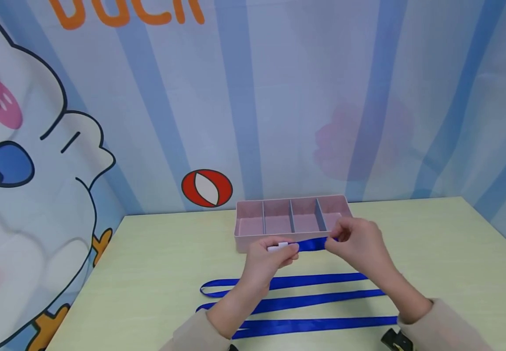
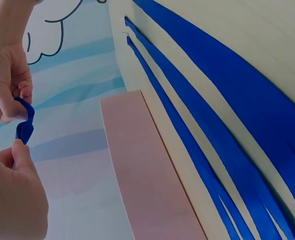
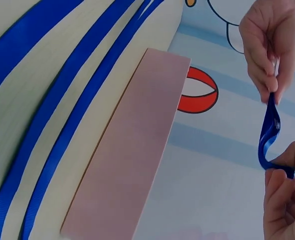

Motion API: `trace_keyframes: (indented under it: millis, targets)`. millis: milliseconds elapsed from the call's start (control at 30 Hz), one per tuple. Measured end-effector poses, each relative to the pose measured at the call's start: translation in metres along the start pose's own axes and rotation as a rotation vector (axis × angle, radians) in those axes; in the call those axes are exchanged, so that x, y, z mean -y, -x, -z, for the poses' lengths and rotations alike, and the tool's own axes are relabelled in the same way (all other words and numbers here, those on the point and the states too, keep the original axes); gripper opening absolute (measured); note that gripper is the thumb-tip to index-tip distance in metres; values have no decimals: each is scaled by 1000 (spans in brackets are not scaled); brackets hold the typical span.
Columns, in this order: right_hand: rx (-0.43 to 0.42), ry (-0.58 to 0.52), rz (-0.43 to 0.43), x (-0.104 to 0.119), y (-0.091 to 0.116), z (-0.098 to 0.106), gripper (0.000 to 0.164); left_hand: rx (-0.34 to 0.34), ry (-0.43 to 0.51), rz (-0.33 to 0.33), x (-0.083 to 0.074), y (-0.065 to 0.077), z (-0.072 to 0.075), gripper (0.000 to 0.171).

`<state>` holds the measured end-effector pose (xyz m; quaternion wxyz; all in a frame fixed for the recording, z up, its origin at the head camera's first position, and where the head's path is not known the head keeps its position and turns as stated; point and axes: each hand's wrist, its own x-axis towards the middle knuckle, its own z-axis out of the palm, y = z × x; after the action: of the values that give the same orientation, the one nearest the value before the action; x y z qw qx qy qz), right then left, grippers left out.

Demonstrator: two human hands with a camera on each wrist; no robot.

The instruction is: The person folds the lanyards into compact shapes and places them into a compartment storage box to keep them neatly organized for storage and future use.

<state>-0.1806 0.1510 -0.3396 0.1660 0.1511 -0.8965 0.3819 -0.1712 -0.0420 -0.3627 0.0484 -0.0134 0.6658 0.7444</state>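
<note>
Striped cloth point(image 1: 195, 97) backs the table point(image 1: 147, 273); at five o'clock from the pink box point(image 1: 277, 219), left hand point(image 1: 261, 263) and right hand point(image 1: 361, 243) pinch a blue ribbon point(image 1: 312, 244) (layered), which a loosened grip could unravel.

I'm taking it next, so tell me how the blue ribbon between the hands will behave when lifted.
The blue ribbon will probably be floppy, since it curves between the left hand and right hand. It is likely light, being a narrow strip with thin edges. It may slip a little, as its surface looks smooth and slightly shiny.
</note>
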Motion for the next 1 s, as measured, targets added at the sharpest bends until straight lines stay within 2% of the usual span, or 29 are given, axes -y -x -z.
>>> trace_keyframes:
  millis: [167, 367, 567, 800, 1000]
  targets:
    - [-25, 42, 53, 10, 2, -2, 18, -6, -9, -24, -2, 4, -6, 20]
    - [5, -33, 77, 14, 2, -3, 15, -1, -9, -30, -4, 6, -11, 20]
    - [136, -234, 1, 12, -1, -2, 4, 10, -2, -33, -5, 6, -11, 22]
    - [280, -475, -180, 8, -6, -1, 26, 39, 26, -37, -7, 7, -12, 23]
    - [363, -661, -215, 1, -9, -1, 34, 41, 45, -47, -10, 7, -10, 23]
